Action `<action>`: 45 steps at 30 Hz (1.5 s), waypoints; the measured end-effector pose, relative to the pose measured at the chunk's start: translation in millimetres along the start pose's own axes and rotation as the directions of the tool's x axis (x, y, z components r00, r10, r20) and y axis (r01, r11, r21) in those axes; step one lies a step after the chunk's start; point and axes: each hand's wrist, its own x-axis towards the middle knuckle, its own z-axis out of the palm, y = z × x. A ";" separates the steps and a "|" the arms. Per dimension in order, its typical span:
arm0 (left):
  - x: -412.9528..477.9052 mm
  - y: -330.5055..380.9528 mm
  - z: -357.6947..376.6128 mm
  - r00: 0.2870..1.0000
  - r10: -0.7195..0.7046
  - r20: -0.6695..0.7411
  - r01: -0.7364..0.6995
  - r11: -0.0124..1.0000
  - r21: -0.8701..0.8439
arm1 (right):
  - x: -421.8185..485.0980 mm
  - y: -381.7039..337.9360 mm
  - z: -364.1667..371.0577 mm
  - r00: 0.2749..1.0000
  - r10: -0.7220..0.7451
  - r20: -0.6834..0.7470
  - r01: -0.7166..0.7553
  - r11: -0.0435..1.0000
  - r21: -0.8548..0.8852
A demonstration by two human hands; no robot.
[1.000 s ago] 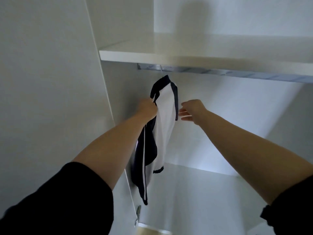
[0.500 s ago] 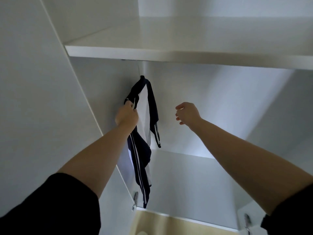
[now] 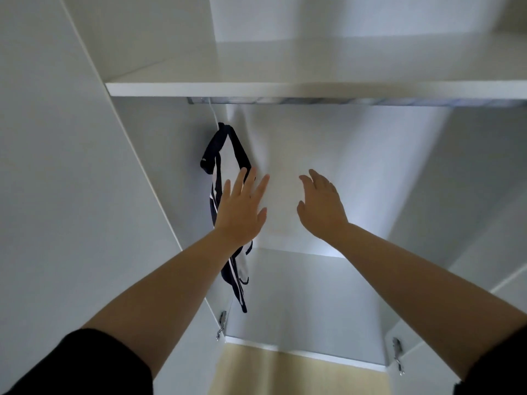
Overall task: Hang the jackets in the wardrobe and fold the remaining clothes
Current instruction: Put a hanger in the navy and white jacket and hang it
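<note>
A navy and white jacket [image 3: 225, 161] hangs on a thin hanger from the metal rail [image 3: 313, 101] at the far left of the white wardrobe. My left hand [image 3: 242, 209] is in front of the jacket with fingers spread, holding nothing; I cannot tell if it touches the cloth. My right hand [image 3: 322, 206] hovers open to the right of the jacket, in the empty part of the wardrobe. The jacket's lower half shows below my left wrist, its middle is hidden by that hand.
A white shelf [image 3: 285, 88] runs above the rail. The left wardrobe door [image 3: 71, 181] stands open beside my left arm. Door hinges [image 3: 222, 323] sit at the lower corners. The wardrobe floor edge [image 3: 299, 353] lies above a pale wooden floor.
My left hand has let go of the jacket and spread its fingers. My right hand has uncurled. The jacket now hangs alone from the rail.
</note>
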 end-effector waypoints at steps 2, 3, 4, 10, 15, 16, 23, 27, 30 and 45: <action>-9.6 14.3 -7.9 0.999 0.043 -0.013 -0.042 0.998 0.036 | -21.2 3.5 -10.2 1.000 0.015 -0.017 -0.017 0.997 -0.077; -14.3 21.2 -13.0 0.997 0.068 -0.022 -0.067 0.997 0.048 | -32.7 4.9 -16.6 0.999 0.026 -0.030 -0.029 0.994 -0.103; -19.4 28.3 -18.1 0.995 0.090 -0.035 -0.088 0.994 0.057 | -45.0 6.1 -23.6 0.998 0.037 -0.047 -0.043 0.991 -0.125; -70.6 73.6 -57.8 0.971 0.182 -0.157 -0.182 0.983 0.015 | -138.4 0.3 -63.5 0.976 0.173 -0.131 -0.199 0.953 -0.227; -159.1 97.8 -88.8 0.931 0.266 -0.252 -0.268 0.963 0.024 | -244.1 -36.9 -86.5 0.923 0.331 -0.193 -0.372 0.897 -0.239; -178.4 102.1 -94.5 0.918 0.286 -0.274 -0.293 0.956 0.016 | -267.0 -45.5 -91.5 0.913 0.353 -0.204 -0.396 0.886 -0.242; -294.6 157.3 -146.3 0.854 0.433 -0.289 -0.467 0.882 -0.059 | -422.9 -91.0 -140.1 0.854 0.472 -0.219 -0.520 0.791 -0.321; -344.7 209.4 -184.1 0.802 0.531 -0.273 -0.573 0.813 -0.104 | -511.6 -94.1 -172.4 0.801 0.541 -0.257 -0.599 0.717 -0.356; -380.7 259.4 -211.8 0.754 0.592 -0.284 -0.641 0.758 -0.120 | -580.2 -86.4 -200.2 0.749 0.585 -0.311 -0.662 0.658 -0.358; -648.0 595.5 -317.8 0.477 0.815 -0.329 -0.877 0.416 -0.239 | -1004.1 -21.1 -331.8 0.444 0.779 -0.442 -0.879 0.286 -0.381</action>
